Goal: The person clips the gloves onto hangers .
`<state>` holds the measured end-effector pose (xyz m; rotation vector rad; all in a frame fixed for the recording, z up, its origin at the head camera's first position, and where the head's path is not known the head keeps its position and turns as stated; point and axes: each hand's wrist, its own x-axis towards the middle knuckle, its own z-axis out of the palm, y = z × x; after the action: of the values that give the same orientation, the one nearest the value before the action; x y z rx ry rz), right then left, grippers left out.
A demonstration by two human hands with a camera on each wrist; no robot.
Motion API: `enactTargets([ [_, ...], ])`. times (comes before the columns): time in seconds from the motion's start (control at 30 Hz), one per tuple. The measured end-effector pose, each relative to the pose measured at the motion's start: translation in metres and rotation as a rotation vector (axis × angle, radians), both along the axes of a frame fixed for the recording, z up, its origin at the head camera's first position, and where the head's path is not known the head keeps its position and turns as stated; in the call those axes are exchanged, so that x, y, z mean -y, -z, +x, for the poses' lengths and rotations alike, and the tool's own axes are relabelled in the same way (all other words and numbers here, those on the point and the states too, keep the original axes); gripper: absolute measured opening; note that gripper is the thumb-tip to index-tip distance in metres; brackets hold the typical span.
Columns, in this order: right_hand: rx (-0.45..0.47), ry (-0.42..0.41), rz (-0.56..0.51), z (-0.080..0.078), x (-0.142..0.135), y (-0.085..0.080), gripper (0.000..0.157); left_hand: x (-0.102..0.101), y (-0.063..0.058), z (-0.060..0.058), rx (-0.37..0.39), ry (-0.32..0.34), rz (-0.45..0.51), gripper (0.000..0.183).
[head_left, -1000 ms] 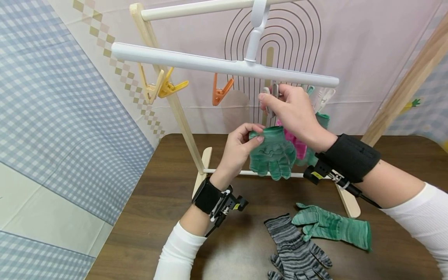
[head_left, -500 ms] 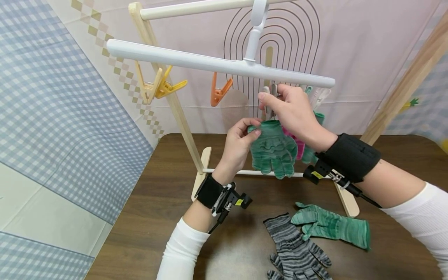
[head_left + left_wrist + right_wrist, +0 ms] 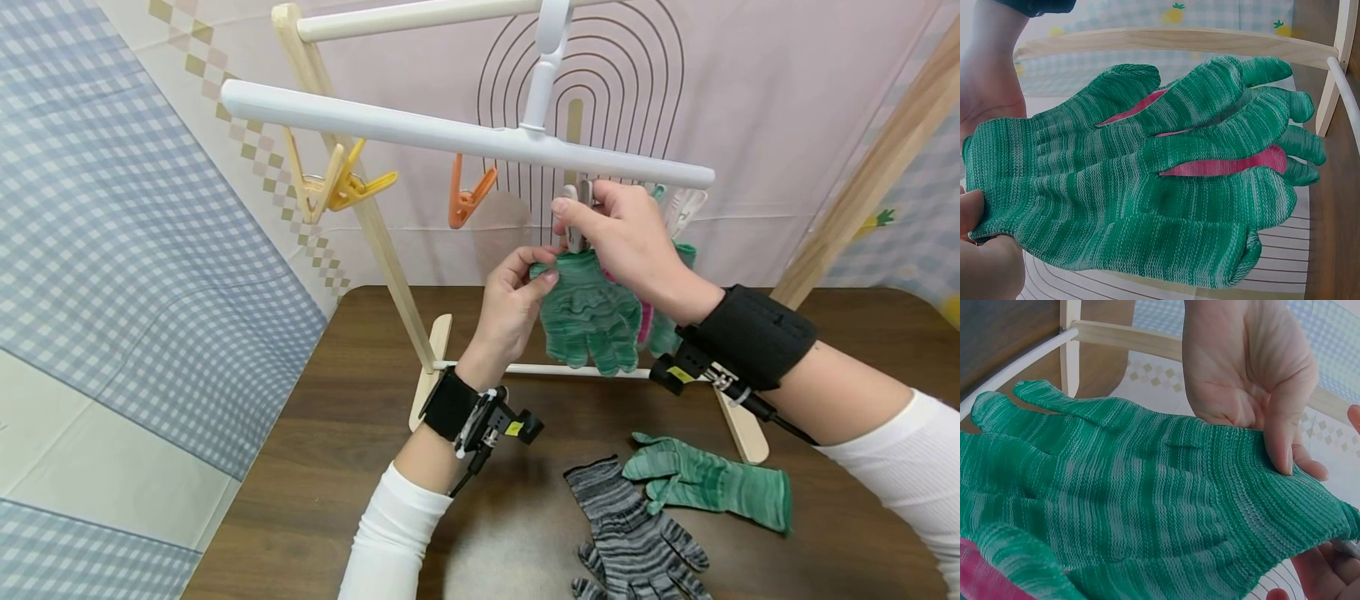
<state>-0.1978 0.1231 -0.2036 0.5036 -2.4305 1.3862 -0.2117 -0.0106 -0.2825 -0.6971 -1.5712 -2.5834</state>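
Observation:
A green striped knit glove [image 3: 592, 312] hangs fingers down below the white hanger bar [image 3: 420, 127]. My left hand [image 3: 508, 304] pinches its cuff at the left edge between thumb and fingers; the right wrist view shows that thumb [image 3: 1284, 440] flat on the ribbing. Just above, my right hand [image 3: 633, 242] pinches a grey clothespin [image 3: 573, 221], whose lower end meets the top of the cuff. Behind, mostly hidden, are a pink glove [image 3: 1229, 165] and another green glove [image 3: 663, 335]. A white clothespin [image 3: 684, 210] shows past my right hand.
An orange clothespin [image 3: 465, 204], a yellow one [image 3: 360, 190] and a cream one [image 3: 313, 187] hang along the bar's left half. A wooden rack [image 3: 386, 267] stands around it. On the table [image 3: 330, 483] lie a grey striped glove [image 3: 633, 525] and a green glove [image 3: 712, 483].
My left hand has raised the green glove slightly, bringing its cuff up to the grey clothespin. The right hand stays almost in place, and the hanger bar has shifted a little left.

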Motion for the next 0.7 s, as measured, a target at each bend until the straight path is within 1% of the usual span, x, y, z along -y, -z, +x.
enactTargets([
  [0.2,0.005,-0.003,-0.008,0.0006,-0.0002,-0.0005,0.035,-0.0006,-0.0004,-0.001,0.003,0.011,0.021,0.033],
  [0.33,0.015,-0.002,-0.016,0.0,0.0003,-0.0007,0.034,-0.0005,-0.0011,-0.0015,0.014,0.031,0.053,0.035],
  [0.53,0.005,0.003,-0.028,-0.0011,0.0016,-0.0007,0.032,0.0001,-0.0024,-0.002,0.057,0.069,0.125,0.038],
  [0.7,0.004,0.007,-0.03,-0.0012,0.0017,-0.0006,0.031,-0.0008,-0.0045,-0.002,0.083,0.07,0.17,0.039],
])
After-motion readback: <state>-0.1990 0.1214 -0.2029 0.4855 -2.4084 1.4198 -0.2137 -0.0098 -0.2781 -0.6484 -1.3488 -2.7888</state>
